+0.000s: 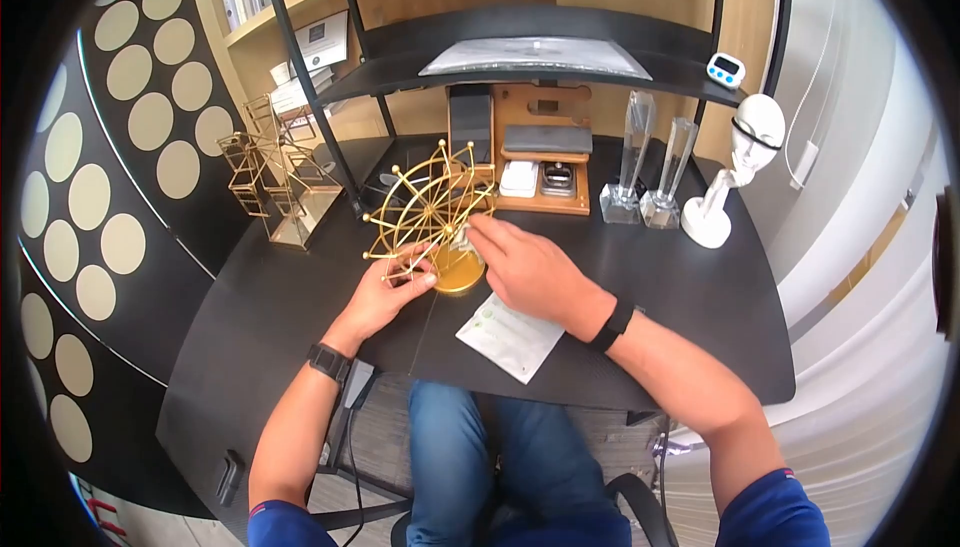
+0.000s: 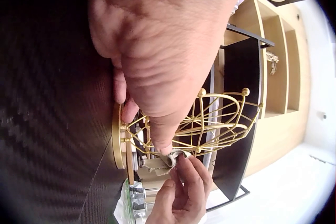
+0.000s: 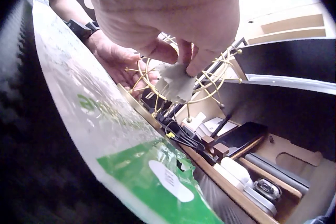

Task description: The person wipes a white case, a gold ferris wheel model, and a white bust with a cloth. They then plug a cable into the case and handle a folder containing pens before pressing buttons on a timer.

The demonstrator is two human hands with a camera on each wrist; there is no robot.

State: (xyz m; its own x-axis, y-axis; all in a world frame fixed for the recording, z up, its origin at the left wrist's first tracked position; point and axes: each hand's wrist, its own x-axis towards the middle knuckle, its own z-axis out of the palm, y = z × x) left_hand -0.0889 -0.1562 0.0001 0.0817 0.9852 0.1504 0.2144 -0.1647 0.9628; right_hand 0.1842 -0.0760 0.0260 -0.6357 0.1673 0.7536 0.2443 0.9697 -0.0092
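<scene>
A golden wheel ornament (image 1: 430, 212) was set upright behind the front edge of the black tabletop (image 1: 690, 307), its lower wires were held in the left hand's (image 1: 385, 297) curled fingers, a grey wipe (image 3: 176, 83) was pinched at the wheel by the right hand (image 1: 535, 272), a packet (image 1: 510, 337) was laid nearer that edge.

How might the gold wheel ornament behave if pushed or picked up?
The gold wheel ornament is probably stiff, since its wire hoops and spokes hold their shape, though such thin spokes could bend. It looks fairly light for its size, being mostly open wire. Pushed high up, it might tip, as its round base is narrower than the wheel.
</scene>
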